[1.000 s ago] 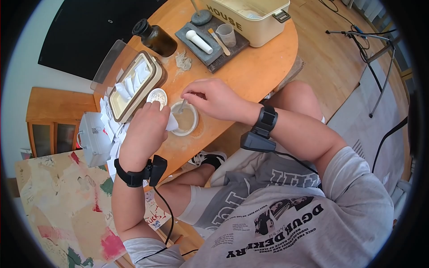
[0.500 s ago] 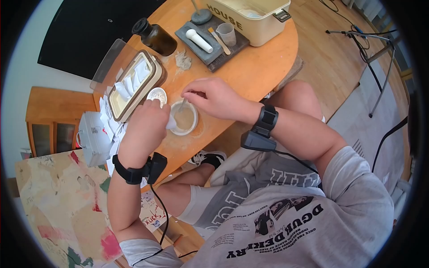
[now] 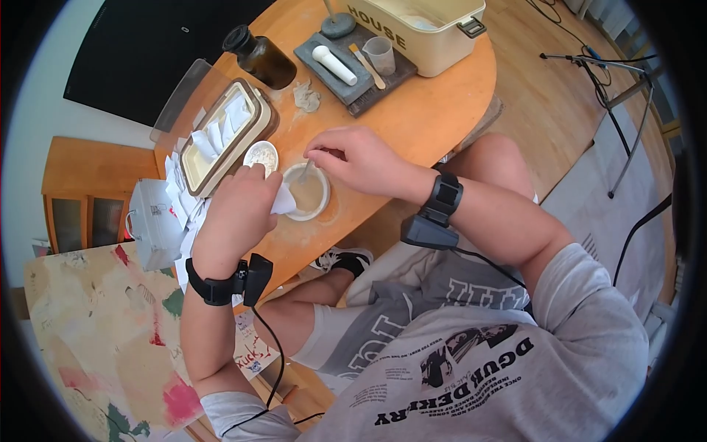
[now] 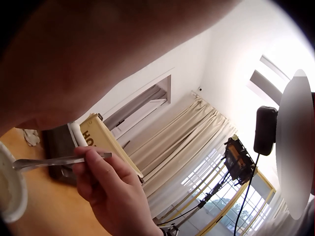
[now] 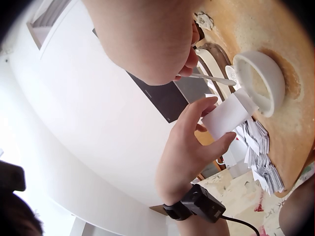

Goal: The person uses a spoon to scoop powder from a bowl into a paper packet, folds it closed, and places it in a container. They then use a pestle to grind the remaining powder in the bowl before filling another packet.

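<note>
the folded paper was plain white, and so was the bowl, its contents dull beige. the spatula looked silver-grey. the tabletop was warm orange-brown, blotched paler around the bowl. on the far side, the bottle was dark brown and the pestle white against a slate-grey slab; the far right tub was cream, with dark brown lettering. near left, a beige board carried pink, red and green patches. the t-shirt was pale grey, printed in black.

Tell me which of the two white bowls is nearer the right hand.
The larger bowl, near the metal tool in the right hand; the smaller bowl, holding pale lumps, lies farther.
</note>
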Demonstrator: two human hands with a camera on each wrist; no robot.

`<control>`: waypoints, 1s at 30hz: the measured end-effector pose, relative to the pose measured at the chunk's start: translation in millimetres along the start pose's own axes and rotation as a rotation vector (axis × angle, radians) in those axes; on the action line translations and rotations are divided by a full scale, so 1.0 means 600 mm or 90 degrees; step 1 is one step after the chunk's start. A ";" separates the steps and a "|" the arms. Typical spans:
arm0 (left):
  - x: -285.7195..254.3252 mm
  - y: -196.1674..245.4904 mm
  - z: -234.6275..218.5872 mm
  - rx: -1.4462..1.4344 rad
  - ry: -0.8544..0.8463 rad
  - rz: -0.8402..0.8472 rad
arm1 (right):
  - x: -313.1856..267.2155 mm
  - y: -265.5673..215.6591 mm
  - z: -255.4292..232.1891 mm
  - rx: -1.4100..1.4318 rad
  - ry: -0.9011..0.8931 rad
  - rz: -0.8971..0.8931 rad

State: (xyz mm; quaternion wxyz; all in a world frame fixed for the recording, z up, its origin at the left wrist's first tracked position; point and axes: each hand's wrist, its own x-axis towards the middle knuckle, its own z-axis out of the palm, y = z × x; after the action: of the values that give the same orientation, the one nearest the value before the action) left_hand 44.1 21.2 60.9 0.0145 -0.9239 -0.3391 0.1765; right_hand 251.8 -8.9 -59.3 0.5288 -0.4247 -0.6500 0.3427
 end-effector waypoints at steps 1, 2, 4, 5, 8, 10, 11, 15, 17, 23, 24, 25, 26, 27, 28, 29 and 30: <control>0.000 0.000 0.003 -0.013 0.014 0.016 | -0.001 0.002 0.000 0.010 0.008 0.006; 0.002 -0.002 0.006 -0.012 0.016 0.019 | 0.000 0.002 -0.002 0.008 0.011 0.006; -0.005 -0.006 0.014 -0.034 0.020 0.022 | -0.001 0.002 -0.001 -0.015 -0.001 0.013; -0.008 -0.008 0.011 -0.033 0.023 0.020 | 0.002 0.001 -0.001 -0.016 -0.002 0.009; -0.014 -0.010 0.008 -0.054 0.009 -0.003 | -0.004 0.001 0.000 -0.012 0.014 -0.004; -0.014 -0.018 0.011 -0.054 0.005 -0.011 | -0.001 -0.003 -0.003 -0.028 -0.003 0.007; -0.016 -0.021 0.015 -0.053 0.005 -0.012 | -0.001 -0.001 -0.002 -0.027 -0.003 0.006; -0.032 -0.029 0.030 -0.119 0.062 -0.011 | -0.003 0.003 -0.003 -0.051 0.005 -0.040; -0.039 -0.029 0.029 -0.133 0.079 -0.023 | -0.003 0.000 -0.004 -0.048 0.000 -0.032; -0.037 -0.031 0.054 -0.159 0.062 -0.006 | 0.001 -0.003 0.001 -0.001 -0.003 -0.005; -0.039 -0.031 0.051 -0.145 0.082 -0.030 | -0.001 -0.001 0.000 -0.019 -0.002 -0.013; -0.040 -0.031 0.049 -0.132 0.101 -0.051 | -0.006 0.001 -0.001 -0.037 0.002 -0.020; -0.042 -0.030 0.051 -0.126 0.090 -0.058 | -0.007 0.002 -0.002 -0.039 0.002 -0.019; -0.046 -0.031 0.053 -0.129 0.091 -0.062 | -0.007 0.002 -0.001 -0.028 -0.003 -0.009; -0.050 -0.033 0.053 -0.137 0.080 -0.077 | -0.005 0.002 0.002 -0.017 -0.008 -0.001; -0.054 -0.036 0.051 -0.144 0.070 -0.090 | -0.003 0.001 0.002 -0.015 -0.010 -0.004; -0.057 -0.040 0.054 -0.143 0.070 -0.090 | -0.003 0.001 0.001 -0.012 -0.009 0.000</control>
State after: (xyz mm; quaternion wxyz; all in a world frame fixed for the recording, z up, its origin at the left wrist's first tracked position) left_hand -5.9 15.1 45.2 -0.0578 -0.9019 -0.4196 0.0851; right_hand 251.2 -10.5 -61.0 0.5200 -0.4270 -0.6574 0.3394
